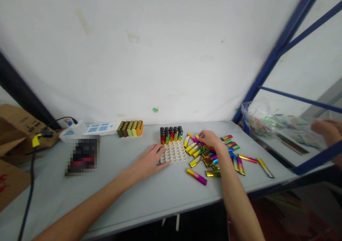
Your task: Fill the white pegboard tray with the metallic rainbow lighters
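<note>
The white tray [175,152], black-topped pieces [171,135] standing in its back rows, is sitting between the loosely spread left hand [151,161] touching its edge and loose shiny pieces [196,161]. The right hand [212,139] is apparently picking there, whether pinching anything I cannot tell; one clean grip seems called for.

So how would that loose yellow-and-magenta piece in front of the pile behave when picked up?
The yellow-and-magenta piece is probably stiff, since it lies straight. Its glossy surface suggests it could slip in the grip. Being slim, it's likely light.
</note>
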